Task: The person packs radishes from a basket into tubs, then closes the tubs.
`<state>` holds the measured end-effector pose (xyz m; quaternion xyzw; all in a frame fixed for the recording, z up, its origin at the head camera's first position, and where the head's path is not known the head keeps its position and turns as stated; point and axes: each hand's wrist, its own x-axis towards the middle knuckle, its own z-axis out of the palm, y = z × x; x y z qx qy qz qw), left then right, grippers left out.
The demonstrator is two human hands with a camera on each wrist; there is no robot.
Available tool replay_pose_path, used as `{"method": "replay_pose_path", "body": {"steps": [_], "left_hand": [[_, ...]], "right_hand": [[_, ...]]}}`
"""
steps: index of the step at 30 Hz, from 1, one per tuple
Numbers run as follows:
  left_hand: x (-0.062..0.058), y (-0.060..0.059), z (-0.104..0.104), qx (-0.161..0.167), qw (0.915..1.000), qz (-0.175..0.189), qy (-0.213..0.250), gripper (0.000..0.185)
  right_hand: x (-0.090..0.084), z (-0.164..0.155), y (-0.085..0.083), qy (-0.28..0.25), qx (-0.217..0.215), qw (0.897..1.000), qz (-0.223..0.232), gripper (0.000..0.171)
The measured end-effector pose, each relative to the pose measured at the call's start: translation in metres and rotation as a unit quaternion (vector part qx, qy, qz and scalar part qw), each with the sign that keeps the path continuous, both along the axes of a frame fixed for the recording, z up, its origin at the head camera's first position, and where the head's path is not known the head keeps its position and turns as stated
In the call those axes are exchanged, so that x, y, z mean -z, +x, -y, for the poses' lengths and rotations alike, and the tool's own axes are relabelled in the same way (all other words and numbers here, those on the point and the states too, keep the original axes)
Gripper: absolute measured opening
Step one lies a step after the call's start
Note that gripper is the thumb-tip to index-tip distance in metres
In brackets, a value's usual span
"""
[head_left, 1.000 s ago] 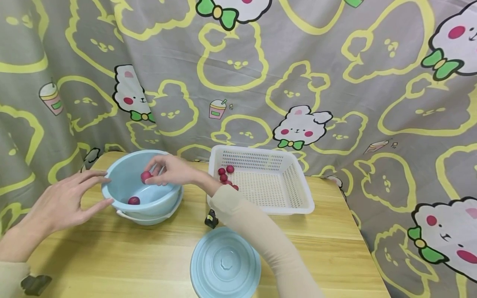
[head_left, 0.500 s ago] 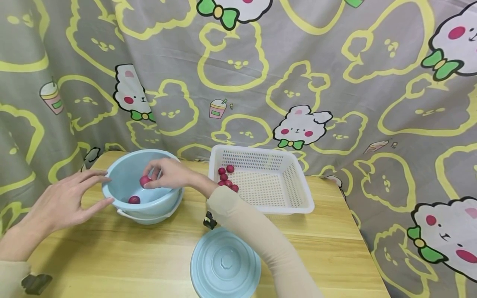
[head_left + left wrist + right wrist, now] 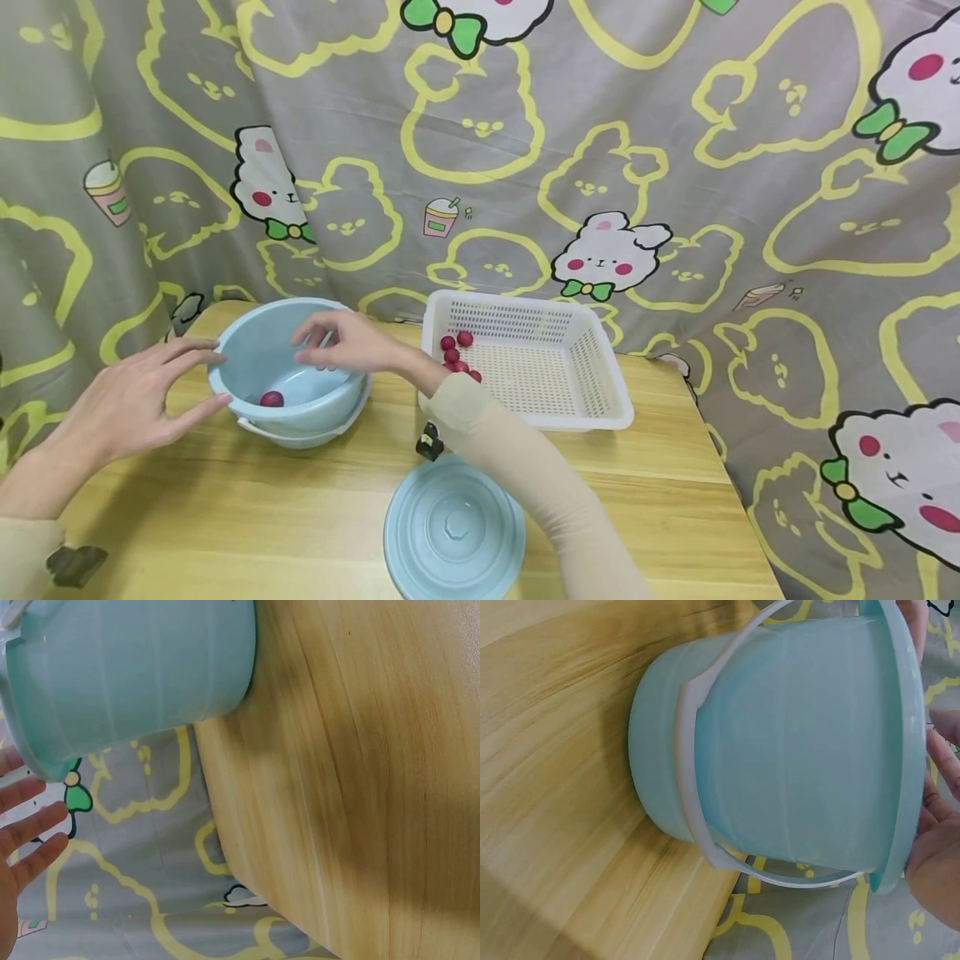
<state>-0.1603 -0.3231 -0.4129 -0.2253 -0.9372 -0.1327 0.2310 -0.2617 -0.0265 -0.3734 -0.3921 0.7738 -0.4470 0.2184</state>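
A light-blue bucket (image 3: 292, 421) stands at the table's left rear, its white handle (image 3: 690, 750) hanging down the side. One small round red fruit (image 3: 272, 398) shows inside it; the near wall hides part of the bottom. Fingers of my left hand (image 3: 138, 400) are spread and touch the bucket's left rim. Over the bucket's opening hovers my right hand (image 3: 347, 342), its fingers loosely bent and no fruit visible between them. To the right, a white perforated basket (image 3: 525, 412) holds several red fruits (image 3: 452, 356) in its left part, some hidden by my right forearm.
A round light-blue lid (image 3: 453, 529) lies on the wooden table (image 3: 262, 517) in front of the basket. A patterned grey curtain (image 3: 480, 125) hangs close behind the table and along its right side. My right sleeve crosses over the lid's edge.
My right hand has let go of the red fruit it pinched above the bucket, and that fruit is out of sight. My left hand stays at the rim.
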Motion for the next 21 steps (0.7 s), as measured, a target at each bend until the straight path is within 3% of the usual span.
{"method": "replay_pose_path", "body": {"steps": [7,21], "left_hand": [[-0.002,0.0,0.0,0.0,1.0,-0.002,0.001,0.061],[-0.004,0.003,0.0,-0.007,0.9999,0.013,-0.001,0.063]], "right_hand": [[-0.008,-0.013,0.001,-0.048,0.019,0.999,0.011,0.029],[-0.021,-0.047,0.005,-0.085,0.066,0.994,0.035,0.027]]}}
